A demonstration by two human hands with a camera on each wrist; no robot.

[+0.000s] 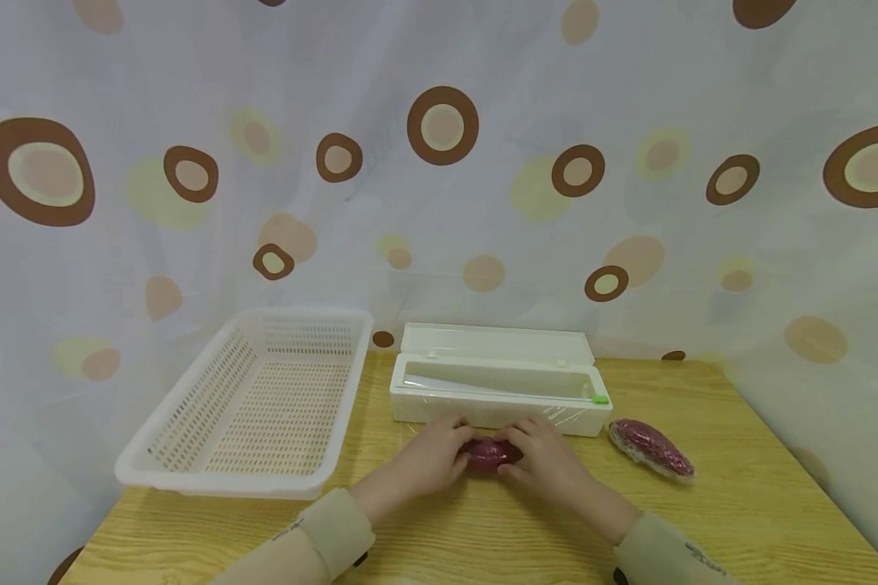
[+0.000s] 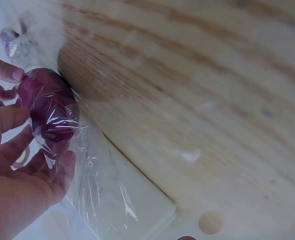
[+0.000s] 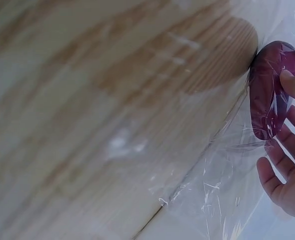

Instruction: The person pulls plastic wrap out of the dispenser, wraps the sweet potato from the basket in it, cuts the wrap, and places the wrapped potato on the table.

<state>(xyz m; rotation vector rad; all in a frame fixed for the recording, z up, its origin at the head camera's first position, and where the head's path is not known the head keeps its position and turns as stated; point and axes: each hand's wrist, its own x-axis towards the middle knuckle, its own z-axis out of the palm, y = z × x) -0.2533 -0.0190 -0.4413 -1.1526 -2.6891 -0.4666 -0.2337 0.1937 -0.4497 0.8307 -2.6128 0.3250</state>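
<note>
In the head view, a purple-red sweet potato [image 1: 487,455] lies on the table just in front of the cling film box [image 1: 505,410]. My left hand [image 1: 433,455] grips its left end and my right hand [image 1: 545,459] grips its right end. Clear cling film [image 2: 90,170] covers the sweet potato and stretches toward the box in the left wrist view. Seen from the right wrist, my thumb presses the film-covered side of the sweet potato [image 3: 265,95], while the other fingers spread below. The fingers' far sides are hidden.
A white plastic basket [image 1: 329,459] stands at the left. The box's lid [image 1: 497,343] is raised, and a green slider [image 1: 600,399] sits at its right front edge. A second sweet potato [image 1: 651,447], wrapped in film, lies at the right. A patterned curtain hangs behind the table.
</note>
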